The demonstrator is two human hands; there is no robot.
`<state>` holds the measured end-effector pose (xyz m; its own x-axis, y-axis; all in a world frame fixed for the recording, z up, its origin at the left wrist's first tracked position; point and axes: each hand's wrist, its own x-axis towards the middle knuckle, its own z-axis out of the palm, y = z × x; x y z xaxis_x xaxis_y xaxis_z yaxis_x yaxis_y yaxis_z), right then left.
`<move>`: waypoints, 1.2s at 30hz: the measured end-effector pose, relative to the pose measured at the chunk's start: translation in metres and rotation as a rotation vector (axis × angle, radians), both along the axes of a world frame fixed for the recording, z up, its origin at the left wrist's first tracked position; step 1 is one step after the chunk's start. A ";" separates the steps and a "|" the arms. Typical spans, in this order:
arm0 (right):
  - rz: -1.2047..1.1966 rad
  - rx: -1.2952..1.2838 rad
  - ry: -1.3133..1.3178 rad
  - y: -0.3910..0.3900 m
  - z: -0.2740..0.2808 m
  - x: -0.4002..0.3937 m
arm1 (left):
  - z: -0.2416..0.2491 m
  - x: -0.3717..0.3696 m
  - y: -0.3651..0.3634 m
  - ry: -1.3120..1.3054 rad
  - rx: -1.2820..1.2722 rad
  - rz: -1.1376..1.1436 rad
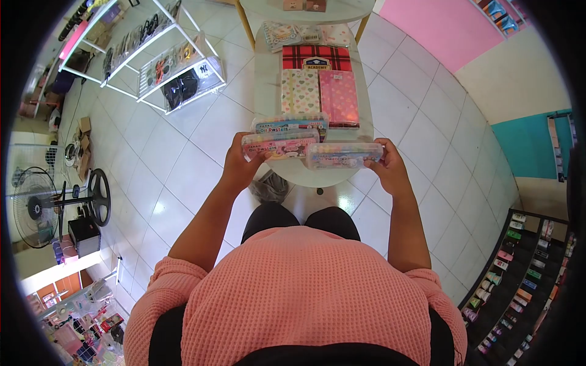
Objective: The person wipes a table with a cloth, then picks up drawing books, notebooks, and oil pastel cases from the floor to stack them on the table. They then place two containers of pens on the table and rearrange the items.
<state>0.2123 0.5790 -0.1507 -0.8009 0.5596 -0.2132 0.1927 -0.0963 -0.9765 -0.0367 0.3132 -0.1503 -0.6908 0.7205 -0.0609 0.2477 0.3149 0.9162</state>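
My left hand (pixel 243 162) is closed on a pink oil pastels box (pixel 282 146) near the front of the oval table (pixel 332 177). Behind that box stands a blue oil pastels box (pixel 292 125), partly covered by it. My right hand (pixel 388 167) grips the right end of a clear pastel box (pixel 342 156), whose left end meets or overlaps the pink one. Farther back lie a heart-patterned notebook (pixel 300 91), a pink notebook (pixel 339 97) and a red plaid notebook (pixel 316 57).
Plastic-wrapped packs (pixel 293 35) lie at the table's far side. A white rack (pixel 140 67) stands at the upper left, a fan (pixel 38 207) at the left. A dark shelf of small goods (pixel 519 287) is at the lower right. Below the table is a grey bag (pixel 270 186).
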 end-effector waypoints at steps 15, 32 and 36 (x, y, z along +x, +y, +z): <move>-0.036 0.134 0.047 -0.016 -0.010 -0.006 | 0.004 0.005 0.029 -0.078 0.118 -0.008; 0.125 0.217 -0.024 -0.023 -0.001 -0.020 | -0.004 0.008 0.023 -0.001 0.095 -0.017; 0.077 0.154 0.046 -0.028 -0.010 -0.021 | -0.001 0.010 0.022 -0.005 0.064 -0.038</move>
